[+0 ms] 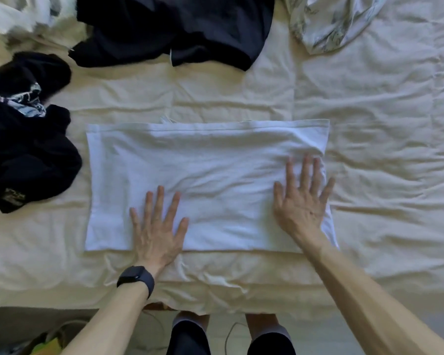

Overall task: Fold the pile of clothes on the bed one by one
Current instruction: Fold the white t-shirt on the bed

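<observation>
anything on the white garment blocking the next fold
Nothing visible does. Only the left hand and right hand rest flat on the white garment; the black clothes to its left and the dark garment beyond it lie clear of it.

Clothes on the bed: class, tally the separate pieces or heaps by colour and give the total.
White folded cloth: 1
Dark heaps: 2
Pale printed cloth: 1
Total: 4
Blurred pale heap, top left, not counted: cannot tell what it is.
</observation>
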Motion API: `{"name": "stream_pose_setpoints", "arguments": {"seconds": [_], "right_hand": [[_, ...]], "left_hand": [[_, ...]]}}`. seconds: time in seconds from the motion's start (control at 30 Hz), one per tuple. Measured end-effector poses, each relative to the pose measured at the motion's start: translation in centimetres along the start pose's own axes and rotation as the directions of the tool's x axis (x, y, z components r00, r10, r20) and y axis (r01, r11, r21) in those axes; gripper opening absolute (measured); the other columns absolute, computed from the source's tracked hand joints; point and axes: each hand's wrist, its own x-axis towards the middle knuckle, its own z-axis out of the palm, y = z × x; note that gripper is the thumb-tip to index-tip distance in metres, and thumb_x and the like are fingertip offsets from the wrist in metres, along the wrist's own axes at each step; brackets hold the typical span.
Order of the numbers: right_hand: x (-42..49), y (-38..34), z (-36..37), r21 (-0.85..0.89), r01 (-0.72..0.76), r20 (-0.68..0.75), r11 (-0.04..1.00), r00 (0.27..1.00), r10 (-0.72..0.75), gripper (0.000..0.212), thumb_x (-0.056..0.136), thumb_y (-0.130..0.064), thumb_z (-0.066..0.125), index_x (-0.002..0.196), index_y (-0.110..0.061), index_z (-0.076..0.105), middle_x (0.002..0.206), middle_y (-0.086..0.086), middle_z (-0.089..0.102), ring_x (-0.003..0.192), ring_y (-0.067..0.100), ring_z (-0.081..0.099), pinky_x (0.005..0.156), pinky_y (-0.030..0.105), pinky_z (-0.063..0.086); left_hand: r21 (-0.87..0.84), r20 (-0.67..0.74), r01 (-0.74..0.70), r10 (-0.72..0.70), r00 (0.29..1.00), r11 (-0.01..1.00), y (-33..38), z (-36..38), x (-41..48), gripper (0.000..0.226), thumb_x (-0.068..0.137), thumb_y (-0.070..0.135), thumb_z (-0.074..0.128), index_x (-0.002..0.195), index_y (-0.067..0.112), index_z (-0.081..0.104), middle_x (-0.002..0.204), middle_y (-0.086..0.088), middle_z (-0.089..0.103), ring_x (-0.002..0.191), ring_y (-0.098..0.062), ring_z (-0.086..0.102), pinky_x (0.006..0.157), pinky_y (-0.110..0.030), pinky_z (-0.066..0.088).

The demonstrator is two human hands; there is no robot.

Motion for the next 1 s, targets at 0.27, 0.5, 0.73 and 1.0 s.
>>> {"name": "stream_pose_setpoints", "arguments": {"seconds": [0.27, 0.5, 0.73, 1.0], "right_hand": [[4.7, -10.5, 4.9, 0.043, 0.303, 0.081, 0.952, 0.949, -0.306, 0.064, 0.102, -0.06, 0.032, 0.161, -0.04, 0.017, 0.171, 0.0, 0.0, 0.158, 0.021, -0.005, 0.123, 0.06, -0.002], [9.2, -6.2, 2.9, -0.096, -0.097, 0.174, 0.991, 0.978, 0.113, 0.073, 0.097, -0.07, 0.009, 0.161, -0.038, -0.007, 0.169, -0.001, -0.02, 0.153, 0.016, -0.024, 0.119, 0.054, -0.019], [-2.9, -9.8, 3.0, -0.042, 0.344, 0.175, 0.938, 0.927, -0.332, 0.071, 0.099, -0.067, 0.032, 0.162, -0.036, 0.018, 0.171, 0.007, 0.005, 0.158, 0.03, 0.004, 0.122, 0.064, 0.003], [-5.7, 0.0, 0.7, -0.252, 0.05, 0.391, 0.967, 0.919, 0.054, 0.085, 0.087, -0.081, 0.008, 0.159, -0.039, -0.012, 0.165, 0.0, -0.031, 0.152, 0.021, -0.03, 0.12, 0.061, -0.014]], "left_hand": [[0.085, -0.107, -0.223, 0.231, 0.967, 0.971, -0.6, -2.5, 14.2, 0.061, 0.099, 0.065, 0.015, 0.156, 0.05, -0.003, 0.167, 0.01, -0.012, 0.155, -0.021, -0.005, 0.117, -0.057, -0.013], [0.045, -0.191, -0.011, 0.019, 0.981, 0.999, -10.8, -4.5, 15.9, 0.061, 0.1, 0.063, 0.007, 0.157, 0.045, -0.007, 0.167, 0.007, -0.017, 0.154, -0.02, -0.01, 0.12, -0.057, -0.009], [-0.031, -0.103, -0.308, 0.303, 0.947, 0.951, -3.4, 0.7, 4.7, 0.065, 0.098, 0.063, 0.027, 0.159, 0.042, 0.013, 0.169, 0.002, 0.003, 0.155, -0.025, 0.005, 0.117, -0.064, 0.005], [-0.009, 0.035, 0.111, -0.111, 0.993, 0.994, -12.2, 2.3, -1.8, 0.065, 0.099, 0.065, 0.017, 0.159, 0.041, 0.008, 0.169, 0.006, 0.001, 0.155, -0.024, 0.003, 0.117, -0.061, -0.001]]}}
